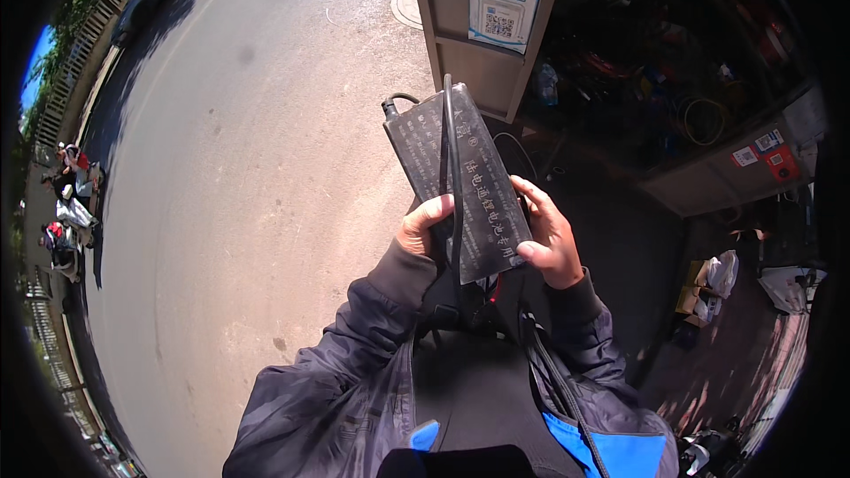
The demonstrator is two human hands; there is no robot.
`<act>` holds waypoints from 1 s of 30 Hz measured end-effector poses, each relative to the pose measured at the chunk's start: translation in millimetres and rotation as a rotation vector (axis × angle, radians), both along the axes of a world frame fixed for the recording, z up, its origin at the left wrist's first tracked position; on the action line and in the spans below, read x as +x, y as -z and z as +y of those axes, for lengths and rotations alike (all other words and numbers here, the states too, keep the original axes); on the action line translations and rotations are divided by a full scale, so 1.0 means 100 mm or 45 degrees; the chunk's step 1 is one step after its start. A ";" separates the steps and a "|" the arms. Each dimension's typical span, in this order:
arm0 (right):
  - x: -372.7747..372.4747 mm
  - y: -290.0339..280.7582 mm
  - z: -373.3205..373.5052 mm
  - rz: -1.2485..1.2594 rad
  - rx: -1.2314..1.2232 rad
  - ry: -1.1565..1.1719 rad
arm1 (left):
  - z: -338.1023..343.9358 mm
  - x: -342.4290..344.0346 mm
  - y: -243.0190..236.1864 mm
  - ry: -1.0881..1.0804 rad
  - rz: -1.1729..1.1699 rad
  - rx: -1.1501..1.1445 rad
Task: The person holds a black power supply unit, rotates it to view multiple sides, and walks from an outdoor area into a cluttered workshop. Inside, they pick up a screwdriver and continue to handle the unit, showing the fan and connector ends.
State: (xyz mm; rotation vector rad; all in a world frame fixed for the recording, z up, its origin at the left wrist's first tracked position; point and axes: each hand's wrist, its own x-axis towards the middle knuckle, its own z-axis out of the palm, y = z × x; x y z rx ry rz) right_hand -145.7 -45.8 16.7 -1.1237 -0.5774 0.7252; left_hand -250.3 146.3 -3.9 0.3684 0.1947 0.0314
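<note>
A black, box-shaped battery charger (486, 186) with rows of pale print is held up in front of my chest, tilted. My left hand (428, 224) is closed on its left side, the thumb lying over the face by the cable. Its right edge is gripped by my right hand (550, 239), thumb on the lower corner. A thick black cable (451, 142) runs lengthwise across the charger's face. Another short lead (401, 99) curves out at its upper left corner. Below the charger, a small red-tipped wire (495, 289) shows. The fingers underneath are partly hidden.
Beside me on the right stands an open metal door (482, 71) with posted code sheets, leading to a dark, cluttered interior. Cardboard boxes (695, 292) with white bags sit on the ground at right. Sunlit pavement (239, 186) stretches left, with parked two-wheelers (66, 204) at the far edge.
</note>
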 end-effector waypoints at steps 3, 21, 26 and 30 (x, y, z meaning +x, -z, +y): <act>-0.43 0.04 0.45 -0.001 -0.171 -0.011 | 0.41 -0.53 0.08 -0.112 -0.029 -0.086; -1.54 0.45 1.72 0.562 -0.377 -0.265 | 1.26 -1.82 0.68 -0.815 -0.037 -0.200; -1.57 0.57 1.80 0.540 -0.253 -0.288 | 1.31 -2.06 0.71 -0.736 -0.129 -0.229; -1.50 0.66 1.73 0.593 -0.183 -0.345 | 1.21 -2.23 0.69 -0.708 -0.171 -0.118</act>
